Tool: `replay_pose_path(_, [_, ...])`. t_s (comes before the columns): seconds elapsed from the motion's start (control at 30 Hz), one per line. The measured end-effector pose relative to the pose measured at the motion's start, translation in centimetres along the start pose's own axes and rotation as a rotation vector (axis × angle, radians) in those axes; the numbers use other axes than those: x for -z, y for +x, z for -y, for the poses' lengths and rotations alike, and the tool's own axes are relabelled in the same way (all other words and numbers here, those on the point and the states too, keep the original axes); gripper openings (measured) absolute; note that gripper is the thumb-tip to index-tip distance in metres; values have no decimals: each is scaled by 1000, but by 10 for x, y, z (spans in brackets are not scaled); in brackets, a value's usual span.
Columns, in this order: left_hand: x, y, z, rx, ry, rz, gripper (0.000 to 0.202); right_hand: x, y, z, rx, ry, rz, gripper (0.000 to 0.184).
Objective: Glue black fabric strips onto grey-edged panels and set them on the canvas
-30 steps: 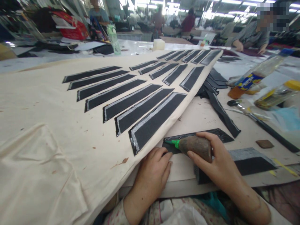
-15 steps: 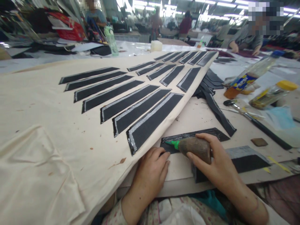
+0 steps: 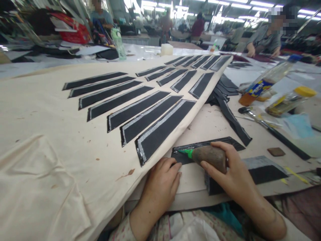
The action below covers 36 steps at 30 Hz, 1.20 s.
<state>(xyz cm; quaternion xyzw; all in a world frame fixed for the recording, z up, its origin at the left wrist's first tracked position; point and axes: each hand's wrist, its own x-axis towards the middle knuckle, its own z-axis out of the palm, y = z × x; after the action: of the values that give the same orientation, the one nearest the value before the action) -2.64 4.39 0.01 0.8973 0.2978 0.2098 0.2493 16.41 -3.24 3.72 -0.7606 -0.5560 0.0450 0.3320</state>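
Along a black strip (image 3: 198,145) on the tabletop (image 3: 203,120), the bottle (image 3: 210,158) gripped by the right hand (image 3: 234,165) is best squeezed evenly, the grip of the left hand (image 3: 163,179) being unclear.

One head-worn camera looks forward and down — close above the near side of the worktable (image 3: 205,121).

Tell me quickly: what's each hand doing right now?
Left hand: curled at the black strip's edge; whether it grips cannot be told.
Right hand: closed around the brown bottle.
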Motion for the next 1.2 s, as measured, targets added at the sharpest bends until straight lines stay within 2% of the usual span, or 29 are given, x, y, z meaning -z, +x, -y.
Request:
replay_pose_path(0.13, [0, 0, 1, 3, -7, -3, 27, -3, 4, 2, 13, -1, 7, 47])
replay_pose_path(0.37, [0, 0, 0, -3, -16, -18, 26, 18, -2, -20, -153, -95, -54, 49])
replay_pose_path(0.67, [0, 1, 0, 8, -7, -2, 26, -6, 8, 7, 24, -2, 10, 46])
replay_pose_path(0.77, [1, 0, 0, 7, -3, 1, 26, -4, 10, 4, 22, -12, -4, 47])
replay_pose_path(1.0, [-1, -2, -2, -21, 60, -18, 26, 12, 2, -18, -97, -81, -78, 49])
replay_pose_path(1.2, [-3, -6, -7, -13, 197, 4, 29, 1, 3, -3, 3, -6, 7, 46])
